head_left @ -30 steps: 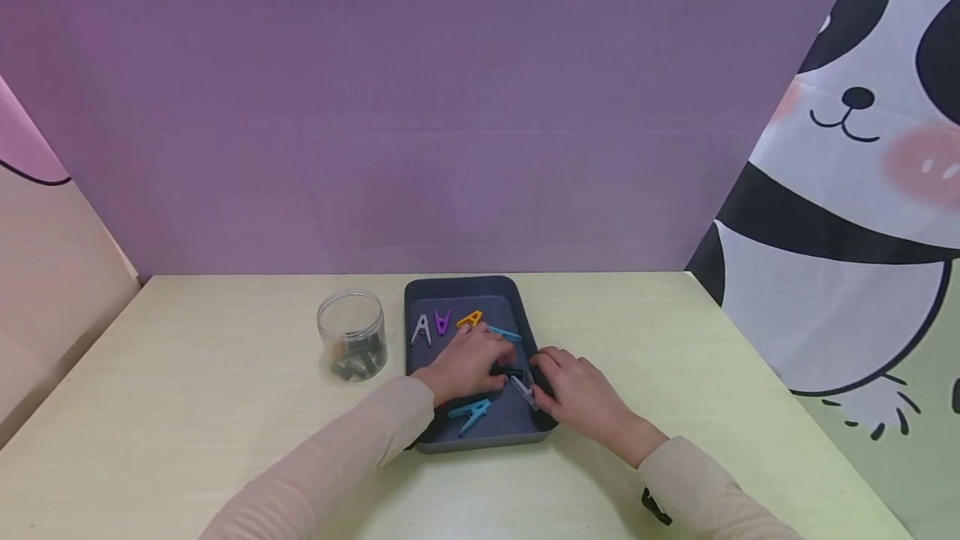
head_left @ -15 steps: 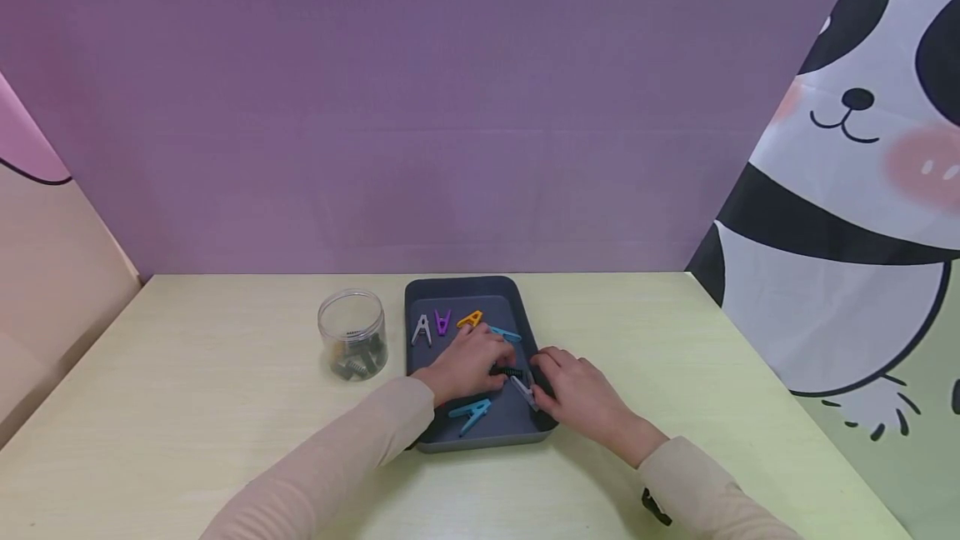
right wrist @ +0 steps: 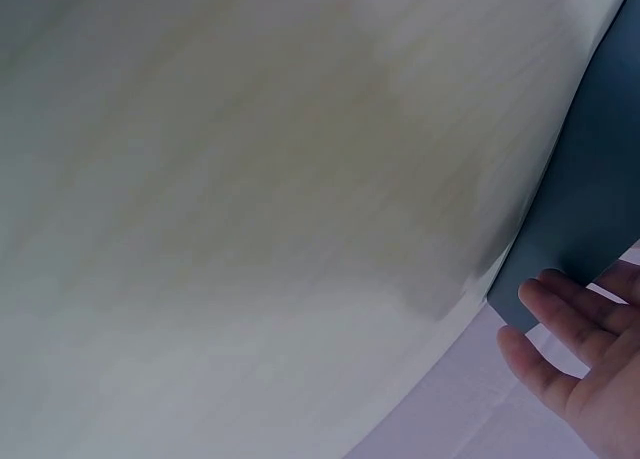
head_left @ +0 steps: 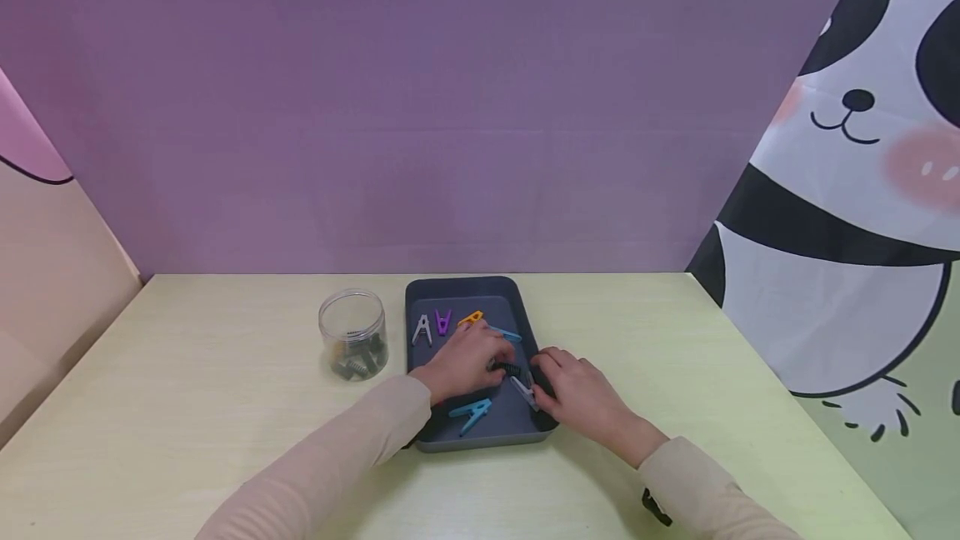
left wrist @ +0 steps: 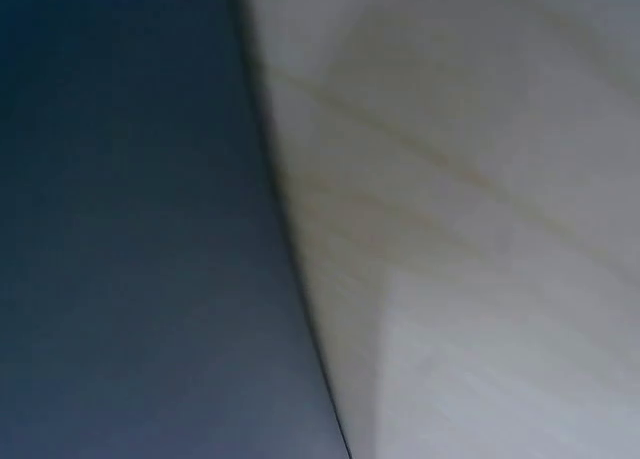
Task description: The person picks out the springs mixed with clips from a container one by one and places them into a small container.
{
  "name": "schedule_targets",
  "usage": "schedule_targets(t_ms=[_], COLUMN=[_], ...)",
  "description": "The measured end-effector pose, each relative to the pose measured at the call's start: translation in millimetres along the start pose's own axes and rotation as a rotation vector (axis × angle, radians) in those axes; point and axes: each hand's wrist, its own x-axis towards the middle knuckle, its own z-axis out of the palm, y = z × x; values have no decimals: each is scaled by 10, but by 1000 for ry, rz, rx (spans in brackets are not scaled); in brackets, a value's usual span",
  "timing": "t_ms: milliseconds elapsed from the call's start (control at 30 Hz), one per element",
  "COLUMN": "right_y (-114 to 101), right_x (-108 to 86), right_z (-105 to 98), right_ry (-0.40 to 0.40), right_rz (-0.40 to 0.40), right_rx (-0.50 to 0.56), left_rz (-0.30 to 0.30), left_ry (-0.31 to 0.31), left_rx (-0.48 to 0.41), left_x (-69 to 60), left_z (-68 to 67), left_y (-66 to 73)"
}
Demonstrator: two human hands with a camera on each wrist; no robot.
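In the head view, my left hand [head_left: 467,361] reaches over the dark grey tray [head_left: 501,432], its thumb and fingertips pinching a small black spring [head_left: 512,369] just above the tray floor. My right hand [head_left: 581,390] holds the tray's right side wall, with its thumb by a grey clothespin [head_left: 523,391]. In the right wrist view, fingers of that hand lie against the outside of the tray. A light blue clothespin [head_left: 472,413] lies near the front, below the left hand. Only tray wall and tabletop appear in the left wrist view.
Along the tray's far part lie a white clothespin [head_left: 422,330], a purple one [head_left: 443,322], an orange one [head_left: 471,318] and a partly covered blue one [head_left: 507,333]. A clear jar [head_left: 352,336] with dark springs stands left of the tray on the pale table [head_left: 240,357].
My left hand has shifted slightly up and to the left with the spring, which now sits a little farther from the grey clothespin. The right hand and tray have stayed put.
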Motion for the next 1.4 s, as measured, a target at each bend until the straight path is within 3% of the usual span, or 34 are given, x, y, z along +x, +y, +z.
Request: schedule_targets(t_ms=[367, 833, 1133, 1400], right_y=[6, -3, -5, -13], right_x=[3, 8, 9, 11], right_z=[11, 7, 19, 10], right_ry=[5, -16, -7, -28], right_rz=[-7, 15, 14, 24], right_rx=[-6, 2, 8, 6], left_rz=[-21, -58, -63, -128], left_ry=[25, 72, 102, 117], left_rx=[-12, -67, -70, -29], left_x=[-53, -246, -368, -450], left_z=[-93, -305, -545, -796], left_y=[-46, -214, -303, -372])
